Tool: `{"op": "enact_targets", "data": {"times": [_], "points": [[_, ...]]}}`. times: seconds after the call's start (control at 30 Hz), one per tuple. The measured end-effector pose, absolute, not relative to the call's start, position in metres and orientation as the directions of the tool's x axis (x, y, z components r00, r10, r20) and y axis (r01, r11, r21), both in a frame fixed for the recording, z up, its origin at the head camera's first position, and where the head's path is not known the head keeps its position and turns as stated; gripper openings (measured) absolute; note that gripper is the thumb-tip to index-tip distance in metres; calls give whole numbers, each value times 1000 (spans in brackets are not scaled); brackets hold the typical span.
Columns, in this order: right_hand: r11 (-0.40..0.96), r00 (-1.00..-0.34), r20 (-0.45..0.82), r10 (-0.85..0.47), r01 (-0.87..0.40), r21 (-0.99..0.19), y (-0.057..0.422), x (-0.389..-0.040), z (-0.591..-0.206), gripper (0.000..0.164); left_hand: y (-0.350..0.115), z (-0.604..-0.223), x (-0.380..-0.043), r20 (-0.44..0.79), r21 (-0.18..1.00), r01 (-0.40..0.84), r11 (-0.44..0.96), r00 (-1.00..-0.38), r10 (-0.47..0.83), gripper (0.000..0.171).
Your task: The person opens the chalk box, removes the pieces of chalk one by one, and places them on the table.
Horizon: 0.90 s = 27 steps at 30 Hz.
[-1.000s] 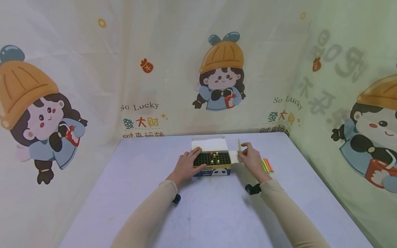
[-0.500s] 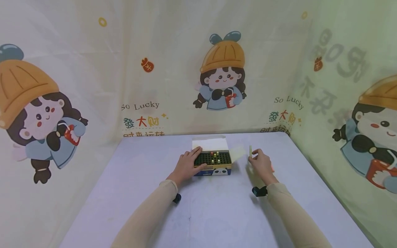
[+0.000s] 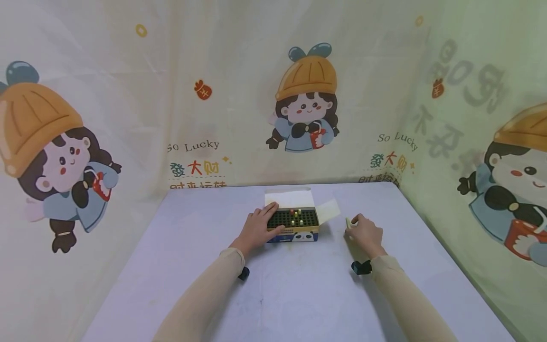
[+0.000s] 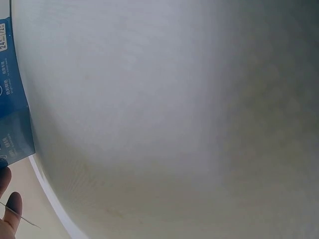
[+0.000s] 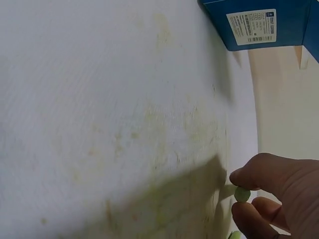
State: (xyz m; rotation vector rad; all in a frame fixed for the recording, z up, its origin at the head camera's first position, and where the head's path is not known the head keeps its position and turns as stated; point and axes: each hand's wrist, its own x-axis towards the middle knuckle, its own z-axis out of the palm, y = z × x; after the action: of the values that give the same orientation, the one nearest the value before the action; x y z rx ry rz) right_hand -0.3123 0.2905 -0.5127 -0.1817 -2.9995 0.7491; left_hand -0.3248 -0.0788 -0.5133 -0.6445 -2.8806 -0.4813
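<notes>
A blue and yellow chalk box [image 3: 295, 236] with a panda print stands on the table, its top folded back. Several chalk ends poke up from the black holed insert [image 3: 279, 219]. My left hand [image 3: 256, 227] holds the box at its left end, thumb along the front edge and fingers over the far side. To the right of the box, low over the table, my right hand [image 3: 366, 234] pinches a pale green chalk stick [image 5: 242, 194] between thumb and fingers. Another green chalk [image 5: 235, 234] peeks in at the bottom of the right wrist view.
The white lid [image 3: 289, 197] stands up behind the box, and a white side flap [image 3: 328, 211] sticks out to the right. A pale table [image 3: 260, 294] runs back to a printed cloth wall [image 3: 248, 118]. Faint yellowish smudges [image 5: 164, 35] mark the surface.
My right hand has moved right and down, away from the box, and the chalk has tilted from upright. The loose chalk sticks are now hidden behind that hand. My left hand stays put.
</notes>
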Motion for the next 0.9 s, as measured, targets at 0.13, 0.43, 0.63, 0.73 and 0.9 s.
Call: {"op": "enact_targets", "data": {"times": [0.13, 0.43, 0.63, 0.73, 0.9], "points": [[874, -988, -21, 154, 146, -464, 293, -309, -511, 48, -79, -513, -325, 211, 275, 437, 856, -896, 390, 88], [864, -979, -78, 188, 203, -460, 301, -304, -509, 56, -79, -517, -327, 215, 281, 435, 855, -897, 385, 89], [861, -973, -124, 197, 232, -452, 310, -299, -502, 61, -79, -516, -327, 209, 286, 433, 855, -899, 385, 90], [859, -970, -131, 204, 241, -451, 313, -297, -499, 64, -79, -517, -327, 206, 285, 427, 858, -902, 380, 90], [856, -967, -129, 220, 255, -450, 318, -296, -500, 67, -79, -517, -328, 201, 295, 420, 858, -905, 374, 90]]}}
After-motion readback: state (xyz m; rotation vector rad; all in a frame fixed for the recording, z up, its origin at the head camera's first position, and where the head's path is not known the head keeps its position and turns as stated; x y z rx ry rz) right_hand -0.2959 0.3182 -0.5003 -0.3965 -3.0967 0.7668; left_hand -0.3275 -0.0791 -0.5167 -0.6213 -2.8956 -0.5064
